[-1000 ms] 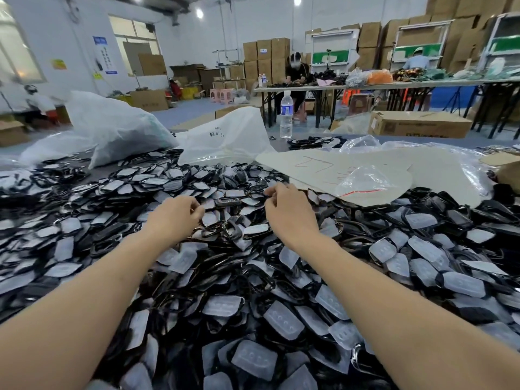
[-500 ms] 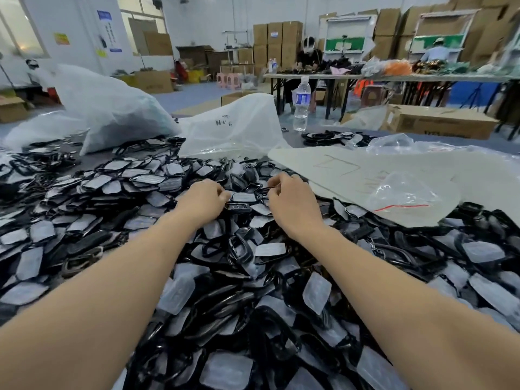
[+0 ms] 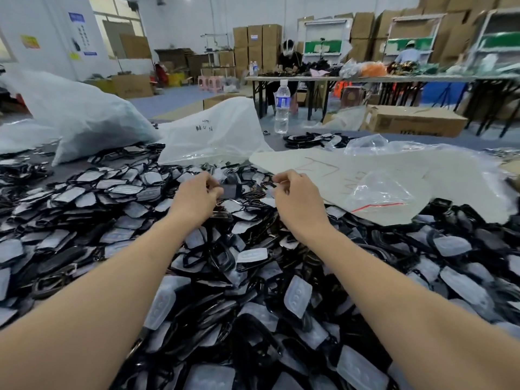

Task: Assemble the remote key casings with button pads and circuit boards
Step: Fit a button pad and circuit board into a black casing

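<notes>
A grey pad [image 3: 230, 191] is pinched in the curled fingers of the left hand [image 3: 197, 199]. Just right of it, the right hand [image 3: 298, 201] pinches a thin black piece [image 3: 268, 184] at its fingertips. Under and around both hands spreads a heap [image 3: 253, 277] of black casings and pale pads. Right of the right hand lies a white sheet [image 3: 422, 170] with a clear bag [image 3: 380, 198] on it; beyond the hands stands a water bottle [image 3: 282, 108]

Your table [image 3: 274, 143] carries heaped casings [image 3: 222, 257] and pads [image 3: 298, 296], bags [image 3: 84, 116], a card sheet [image 3: 323, 167] and a bottle [image 3: 282, 108].
</notes>
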`<state>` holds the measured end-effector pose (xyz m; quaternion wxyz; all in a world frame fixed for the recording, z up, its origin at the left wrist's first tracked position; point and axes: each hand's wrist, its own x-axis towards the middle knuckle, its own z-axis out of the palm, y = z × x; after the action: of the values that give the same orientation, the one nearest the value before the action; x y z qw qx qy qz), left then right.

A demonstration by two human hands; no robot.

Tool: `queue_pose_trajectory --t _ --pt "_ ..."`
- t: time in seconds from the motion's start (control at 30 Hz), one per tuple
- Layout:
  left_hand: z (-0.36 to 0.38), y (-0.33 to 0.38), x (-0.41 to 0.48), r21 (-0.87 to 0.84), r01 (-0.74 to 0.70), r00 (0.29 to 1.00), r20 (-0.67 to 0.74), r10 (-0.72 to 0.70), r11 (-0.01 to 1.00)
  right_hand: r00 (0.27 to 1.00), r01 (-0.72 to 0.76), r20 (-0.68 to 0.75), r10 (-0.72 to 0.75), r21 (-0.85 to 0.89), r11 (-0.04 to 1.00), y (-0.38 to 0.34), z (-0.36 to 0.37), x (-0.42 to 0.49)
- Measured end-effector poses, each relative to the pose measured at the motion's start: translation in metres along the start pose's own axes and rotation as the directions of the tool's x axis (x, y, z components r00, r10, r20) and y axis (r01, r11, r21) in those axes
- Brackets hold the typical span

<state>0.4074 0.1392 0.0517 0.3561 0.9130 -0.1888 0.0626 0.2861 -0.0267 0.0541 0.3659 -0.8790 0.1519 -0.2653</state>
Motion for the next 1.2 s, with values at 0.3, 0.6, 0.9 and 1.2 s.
queue_pose_trajectory --t 0.3,0.6,0.9,1.2 --pt "0.002 0.113 -0.124 -0.677 -0.127 0.953 0.119 0.278 0.725 0.975 -0.220 0.161 0.150 0.730 0.647 -0.019 -0.099 -0.081" --pt "0.069 0.211 -0.273 -0.826 -0.147 0.910 0.102 0.401 0.544 0.966 -0.084 -0.065 0.252 0.839 0.537 0.032 -0.207 -0.222" --pt "0.125 0.241 -0.335 -0.889 0.035 0.938 0.187 0.292 0.457 0.940 -0.099 -0.053 0.337 0.903 0.419 0.078 -0.233 -0.277" --pt "0.142 0.233 -0.342 -0.818 -0.058 0.907 0.196 0.373 0.572 0.891 -0.222 0.053 0.450 0.916 0.333 0.120 -0.224 -0.278"
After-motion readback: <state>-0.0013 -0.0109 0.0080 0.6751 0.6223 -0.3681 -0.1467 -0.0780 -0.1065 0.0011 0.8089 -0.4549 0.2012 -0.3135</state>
